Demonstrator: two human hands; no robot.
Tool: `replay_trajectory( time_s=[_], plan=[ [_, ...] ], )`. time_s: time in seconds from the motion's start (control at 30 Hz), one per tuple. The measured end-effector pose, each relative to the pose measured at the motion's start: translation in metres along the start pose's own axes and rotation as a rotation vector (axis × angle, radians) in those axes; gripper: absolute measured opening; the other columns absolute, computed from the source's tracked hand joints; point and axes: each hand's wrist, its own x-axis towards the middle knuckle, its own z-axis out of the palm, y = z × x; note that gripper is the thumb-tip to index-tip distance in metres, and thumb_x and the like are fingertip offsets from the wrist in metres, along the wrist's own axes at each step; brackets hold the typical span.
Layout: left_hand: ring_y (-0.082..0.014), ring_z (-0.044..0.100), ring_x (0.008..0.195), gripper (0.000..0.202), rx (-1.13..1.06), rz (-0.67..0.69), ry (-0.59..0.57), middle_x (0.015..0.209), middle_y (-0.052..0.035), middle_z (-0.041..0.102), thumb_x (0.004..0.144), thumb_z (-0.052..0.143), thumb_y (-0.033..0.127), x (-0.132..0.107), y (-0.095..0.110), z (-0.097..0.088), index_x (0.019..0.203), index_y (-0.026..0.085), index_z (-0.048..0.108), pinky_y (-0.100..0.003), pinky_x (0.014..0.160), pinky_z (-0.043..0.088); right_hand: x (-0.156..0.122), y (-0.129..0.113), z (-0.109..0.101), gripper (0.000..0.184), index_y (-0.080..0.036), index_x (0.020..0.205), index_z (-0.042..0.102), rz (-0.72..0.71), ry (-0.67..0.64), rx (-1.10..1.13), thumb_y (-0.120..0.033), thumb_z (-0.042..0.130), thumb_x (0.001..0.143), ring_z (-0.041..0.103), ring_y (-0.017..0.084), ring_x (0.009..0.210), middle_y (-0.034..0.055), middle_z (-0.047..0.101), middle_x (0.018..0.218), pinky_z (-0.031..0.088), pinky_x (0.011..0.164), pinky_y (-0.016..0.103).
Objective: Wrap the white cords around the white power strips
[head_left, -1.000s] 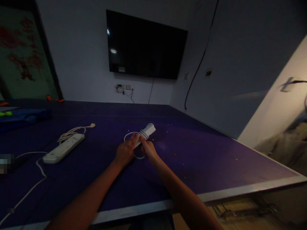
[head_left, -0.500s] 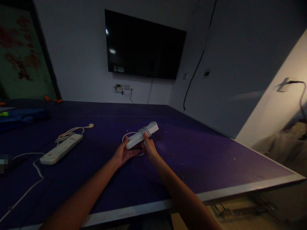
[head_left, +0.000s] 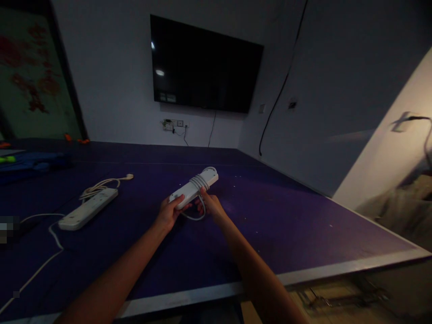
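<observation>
A white power strip point(head_left: 184, 193) is held above the purple table, tilted with its far end up to the right. Its cord point(head_left: 200, 182) is wound several times around the body, and a loose loop hangs below. My left hand point(head_left: 170, 210) grips the near end, thumb on top. At the strip's right side, my right hand point(head_left: 209, 204) is closed with the thumb by the windings; the cord runs down beside its fingers, which are partly hidden. A second white power strip point(head_left: 89, 209) lies on the table to the left, its cord loosely bunched with the plug beyond it.
The purple table point(head_left: 303, 225) has a white front edge. A blue cloth point(head_left: 40, 162) lies at the far left. A television point(head_left: 205, 67) hangs on the back wall above sockets point(head_left: 173, 124). A black cable point(head_left: 275, 105) dangles along the right wall.
The held power strip has turned so its broad face shows more. My left thumb has moved onto that face, and the loose cord loop now hangs below the strip.
</observation>
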Motion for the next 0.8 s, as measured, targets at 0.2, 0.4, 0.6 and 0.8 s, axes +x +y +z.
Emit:
replay_trajectory(
  time_s=[0.2, 0.4, 0.6, 0.8],
  plan=[
    [-0.0174, 0.065, 0.07, 0.059, 0.146, 0.232, -0.048, 0.089, -0.0054, 0.069, 0.05, 0.083, 0.027, 0.001, 0.002, -0.005, 0.103, 0.012, 0.063, -0.031, 0.064, 0.057, 0.003, -0.001, -0.004, 0.063, -0.014, 0.055, 0.057, 0.051, -0.016, -0.068, -0.073, 0.045, 0.076, 0.046, 0.01, 0.034, 0.0039, 0.052, 0.038, 0.032, 0.034, 0.019],
    [-0.0256, 0.062, 0.101, 0.062, 0.622, 0.556, -0.073, 0.113, -0.0117, 0.064, 0.06, 0.077, 0.036, 0.004, 0.006, -0.017, 0.116, 0.015, 0.06, -0.036, 0.087, 0.05, 0.004, 0.004, -0.005, 0.062, -0.014, 0.052, 0.057, -0.047, 0.051, -0.115, -0.073, 0.05, 0.072, 0.037, 0.007, 0.029, -0.001, 0.044, 0.033, 0.027, 0.033, 0.02],
    [-0.0258, 0.06, 0.104, 0.055, 0.849, 0.723, -0.104, 0.118, -0.0121, 0.063, 0.07, 0.068, 0.039, 0.01, 0.003, -0.024, 0.119, 0.016, 0.058, -0.036, 0.091, 0.047, -0.002, -0.001, -0.002, 0.061, -0.011, 0.062, 0.063, -0.063, 0.1, -0.033, -0.069, 0.05, 0.074, 0.031, 0.006, 0.029, -0.0042, 0.04, 0.034, 0.025, 0.033, 0.021],
    [-0.0243, 0.061, 0.103, 0.05, 1.028, 0.918, -0.136, 0.117, -0.0132, 0.063, 0.079, 0.06, 0.038, 0.014, -0.007, -0.033, 0.123, 0.015, 0.055, -0.036, 0.091, 0.048, -0.005, -0.005, 0.004, 0.061, -0.01, 0.073, 0.065, 0.098, -0.03, 0.166, -0.061, 0.035, 0.087, 0.034, 0.006, 0.029, -0.0025, 0.045, 0.037, 0.027, 0.034, 0.019]
  ],
)
